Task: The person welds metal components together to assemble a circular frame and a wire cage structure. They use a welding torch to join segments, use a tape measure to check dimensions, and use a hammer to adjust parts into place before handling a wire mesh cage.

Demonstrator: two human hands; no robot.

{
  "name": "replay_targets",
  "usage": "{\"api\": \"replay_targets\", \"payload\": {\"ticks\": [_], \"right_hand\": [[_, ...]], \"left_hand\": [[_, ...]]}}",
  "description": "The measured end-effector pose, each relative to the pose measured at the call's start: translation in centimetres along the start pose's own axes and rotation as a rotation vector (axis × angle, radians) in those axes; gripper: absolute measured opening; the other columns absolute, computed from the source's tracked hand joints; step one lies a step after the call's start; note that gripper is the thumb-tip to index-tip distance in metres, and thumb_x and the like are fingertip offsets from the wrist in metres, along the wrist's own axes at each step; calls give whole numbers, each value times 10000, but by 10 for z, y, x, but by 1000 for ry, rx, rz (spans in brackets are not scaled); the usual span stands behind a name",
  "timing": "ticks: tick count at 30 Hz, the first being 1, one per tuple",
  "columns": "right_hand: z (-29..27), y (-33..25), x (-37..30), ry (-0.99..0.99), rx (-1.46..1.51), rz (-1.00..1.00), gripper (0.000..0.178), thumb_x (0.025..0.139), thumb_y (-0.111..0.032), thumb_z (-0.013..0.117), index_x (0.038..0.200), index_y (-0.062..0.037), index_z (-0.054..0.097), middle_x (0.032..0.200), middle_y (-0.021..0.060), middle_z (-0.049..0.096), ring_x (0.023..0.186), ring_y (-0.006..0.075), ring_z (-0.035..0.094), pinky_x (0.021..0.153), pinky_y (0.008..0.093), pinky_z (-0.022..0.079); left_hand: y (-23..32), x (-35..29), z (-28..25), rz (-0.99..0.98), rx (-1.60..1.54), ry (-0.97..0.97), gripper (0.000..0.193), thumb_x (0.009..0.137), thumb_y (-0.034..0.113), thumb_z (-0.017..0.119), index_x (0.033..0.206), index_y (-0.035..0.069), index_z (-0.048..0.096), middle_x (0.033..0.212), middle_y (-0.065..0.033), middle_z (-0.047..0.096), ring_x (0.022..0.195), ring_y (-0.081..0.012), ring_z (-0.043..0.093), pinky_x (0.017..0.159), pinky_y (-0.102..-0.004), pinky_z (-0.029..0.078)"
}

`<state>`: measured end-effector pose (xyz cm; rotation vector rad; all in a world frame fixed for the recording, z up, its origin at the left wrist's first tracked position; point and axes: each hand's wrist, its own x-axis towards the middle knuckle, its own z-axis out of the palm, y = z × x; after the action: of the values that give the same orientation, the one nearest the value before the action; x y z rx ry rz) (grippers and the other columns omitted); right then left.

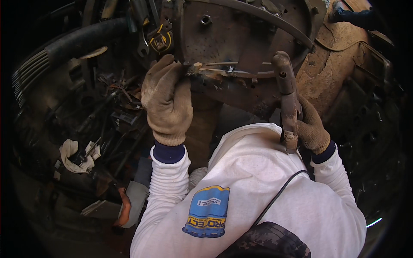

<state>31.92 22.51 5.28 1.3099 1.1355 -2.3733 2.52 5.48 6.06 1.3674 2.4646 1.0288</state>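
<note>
My left hand (167, 99), in a tan knit glove, is raised at the left end of a rusty metal workpiece (223, 43). Its fingers are loosely bent, and nothing shows between them and the thumb. My right hand (312, 127), also gloved, is wrapped round a worn brown tool (287, 96) with a thick round handle. The tool stands upright beside the workpiece's right end and looks like a welding electrode holder. A thin pale rod (232, 63) lies across the workpiece's near edge, between tool and left hand. Whether rod and tool touch, I cannot tell.
Beyond my left hand lie a yellow-black tape measure (160, 41) and a spanner (142, 46). Metal scrap (122, 88) and a white rag (79, 157) fill the left side. Another person's leg (355, 17) shows at the upper right, by a tan hose (344, 48).
</note>
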Motion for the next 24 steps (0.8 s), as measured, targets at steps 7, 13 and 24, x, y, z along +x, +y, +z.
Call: {"api": "replay_targets", "payload": {"ticks": [7, 13, 24], "right_hand": [[-1, -3, 0, -52, -1, -18, 877, 749, -299, 909, 1423, 37, 460, 1254, 130, 632, 1134, 193, 602, 1010, 334, 481], [-6, 9, 2, -23, -102, -46, 918, 727, -345, 902, 1430, 39, 453, 1231, 121, 629, 1100, 181, 603, 988, 324, 482], [-3, 0, 1, -45, -45, -88, 759, 772, -176, 866, 1396, 29, 484, 1234, 124, 648, 1093, 182, 629, 988, 323, 497]], "left_hand": [[26, 9, -1, -360, -242, 76, 236, 844, 5, 618, 1048, -49, 723, 1098, -187, 724, 1013, -306, 701, 892, -398, 547], [30, 14, -9, -286, -147, 17, 242, 860, 25, 617, 1062, -58, 721, 1097, -197, 726, 1005, -299, 703, 884, -388, 550], [32, 13, -9, -294, -114, -8, 238, 859, 41, 617, 1047, -62, 719, 1033, -197, 738, 965, -313, 711, 879, -396, 551]]}}
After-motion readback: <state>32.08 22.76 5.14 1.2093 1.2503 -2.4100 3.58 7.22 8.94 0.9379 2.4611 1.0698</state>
